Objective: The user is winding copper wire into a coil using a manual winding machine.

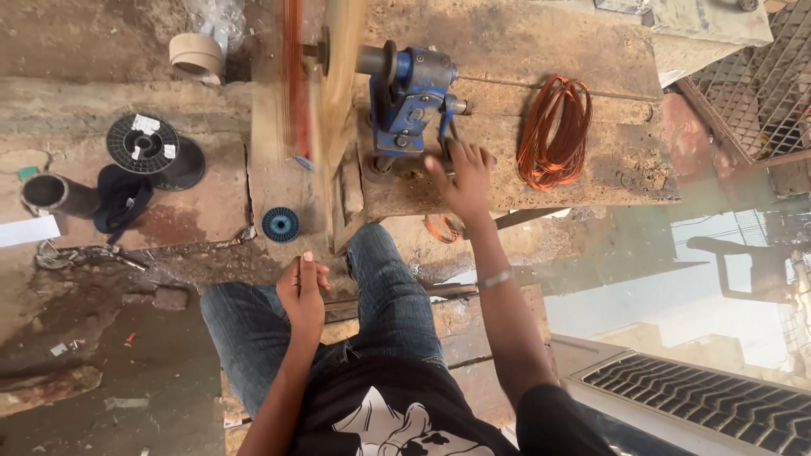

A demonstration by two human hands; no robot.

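a blue cast-metal hand winder [411,97], chipped and greasy, is mounted on a rough, stained wooden bench [608,169] at upper centre. left of it a wooden wheel [334,93] blurs, with thin copper wire [293,76] beside it. a loose copper wire coil [555,131] lies on the bench at upper right. at the left of the frame sit a black plastic spool [144,145], a small blue spool [280,225], a cardboard tape ring [196,56] and a dark pipe [52,194]. the right hand [460,177], arm stretched forward, grips the winder's crank handle. the left hand [304,291] hovers above denim knees, fingers pinched together; whether they hold wire cannot be told.
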